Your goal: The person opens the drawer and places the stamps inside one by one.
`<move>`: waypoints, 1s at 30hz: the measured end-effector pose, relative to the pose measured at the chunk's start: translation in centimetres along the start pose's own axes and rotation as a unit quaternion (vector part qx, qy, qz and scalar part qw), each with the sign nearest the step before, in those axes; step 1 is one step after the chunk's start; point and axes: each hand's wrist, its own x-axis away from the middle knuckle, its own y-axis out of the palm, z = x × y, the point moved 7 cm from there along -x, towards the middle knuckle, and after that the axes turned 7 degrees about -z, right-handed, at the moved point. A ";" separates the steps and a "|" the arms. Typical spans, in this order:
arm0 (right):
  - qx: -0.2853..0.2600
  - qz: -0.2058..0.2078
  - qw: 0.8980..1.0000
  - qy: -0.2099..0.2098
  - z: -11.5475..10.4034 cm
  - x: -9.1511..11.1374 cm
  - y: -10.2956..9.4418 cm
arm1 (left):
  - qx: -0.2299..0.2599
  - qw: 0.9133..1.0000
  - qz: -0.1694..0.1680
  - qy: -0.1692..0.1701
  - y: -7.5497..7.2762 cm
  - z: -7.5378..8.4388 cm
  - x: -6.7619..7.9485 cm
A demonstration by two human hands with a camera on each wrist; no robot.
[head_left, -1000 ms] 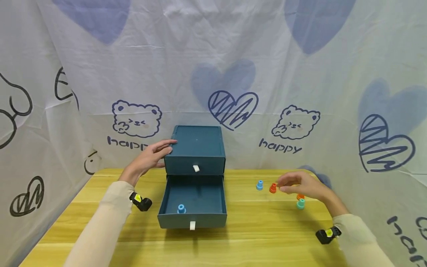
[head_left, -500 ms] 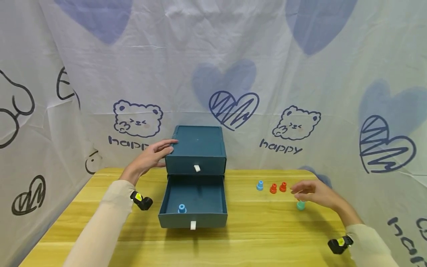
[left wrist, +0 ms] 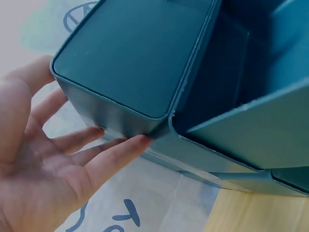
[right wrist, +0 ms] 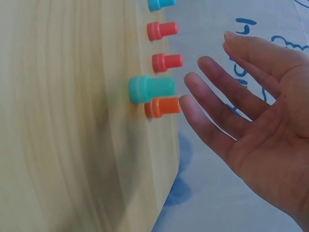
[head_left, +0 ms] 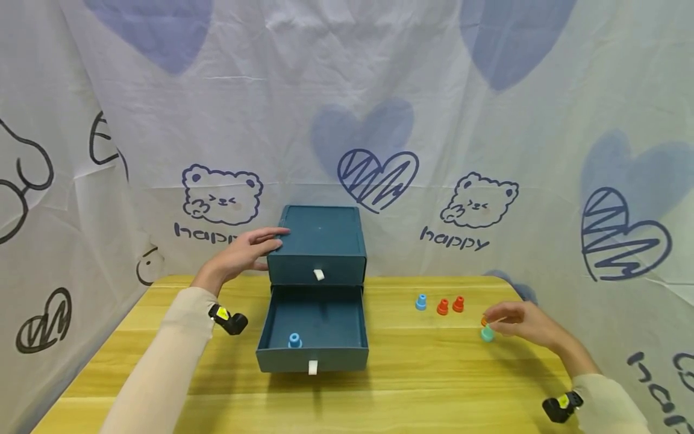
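My left hand (head_left: 241,253) rests against the left side of a dark teal two-drawer box (head_left: 320,232), fingertips on its top edge. In the left wrist view, the fingers are fairly straight, touching the box's outer wall (left wrist: 111,106). The lower drawer (head_left: 311,358) stands pulled out with a light blue stepped peg (head_left: 294,340) in it. My right hand (head_left: 523,322) hovers with spread fingers and holds nothing. Nearest to it are a turquoise peg (right wrist: 152,89) and an orange peg (right wrist: 161,107), both upright; the hand partly hides the orange one in the head view.
Two red pegs (head_left: 443,307) and a light blue peg (head_left: 421,302) stand on the wooden table (head_left: 412,386), right of the box. A patterned cloth (head_left: 379,90) hangs behind the table. The upper drawer, with a white pull tab (head_left: 318,274), is closed.
My right hand has moved right and slightly down, away from the red pegs, uncovering the second one. My left hand and the box have stayed in place.
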 end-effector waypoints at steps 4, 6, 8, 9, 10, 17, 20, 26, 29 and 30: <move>-0.004 0.005 1.000 -0.001 0.9 0.2 0.1 | -0.012 1.000 -0.001 -0.008 0.0 0.3 -0.2; -0.007 0.007 1.000 0.002 1.5 0.3 0.1 | -0.015 1.000 -0.002 -0.012 0.0 0.3 -0.3; -0.014 0.007 1.000 0.005 2.0 0.5 0.2 | -0.017 1.000 -0.004 -0.014 0.1 0.4 -0.2; -0.017 0.007 1.000 0.005 2.1 0.6 0.2 | -0.015 1.000 -0.002 -0.017 0.1 0.4 -0.2; -0.018 0.006 1.000 0.004 2.3 0.7 0.2 | -0.015 1.000 -0.002 -0.018 0.1 0.4 -0.3; -0.030 0.004 0.999 0.012 3.0 1.0 0.3 | -0.018 1.000 -0.002 -0.020 -0.2 0.6 -0.3; -0.036 0.007 0.999 0.005 3.0 0.9 0.5 | -0.012 1.000 -0.004 -0.023 -0.2 0.6 -0.2; -0.049 0.012 0.998 -0.024 2.8 0.8 0.8 | -0.001 1.000 -0.007 -0.027 0.0 0.4 -0.2; -0.047 0.016 0.999 -0.019 2.9 0.7 0.9 | 0.003 1.000 -0.006 -0.027 0.0 0.2 -0.2; -0.047 0.017 0.999 -0.015 3.0 0.7 0.9 | 0.003 1.000 -0.005 -0.028 0.0 0.2 -0.2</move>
